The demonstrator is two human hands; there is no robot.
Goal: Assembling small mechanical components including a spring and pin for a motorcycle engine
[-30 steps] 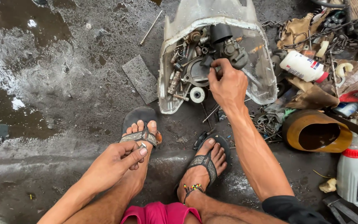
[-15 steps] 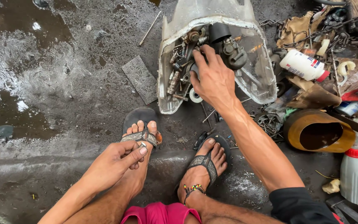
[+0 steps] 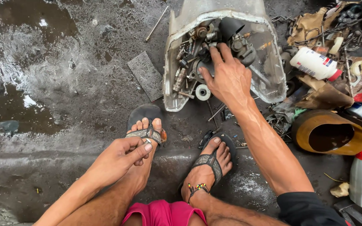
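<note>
Wet dark concrete floor (image 3: 63, 83), pale plastic tub of metal parts (image 3: 269, 79), flat grey slab (image 3: 146, 75), thin rod (image 3: 156, 23), white bottle (image 3: 315, 63)

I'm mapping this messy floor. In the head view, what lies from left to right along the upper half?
Flat grey slab → white shell full of metal parts with the right hand reaching in → white bottle with red cap.

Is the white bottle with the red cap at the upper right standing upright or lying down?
Lying down: the white bottle rests on its side among the scrap, red cap pointing lower right.
</note>
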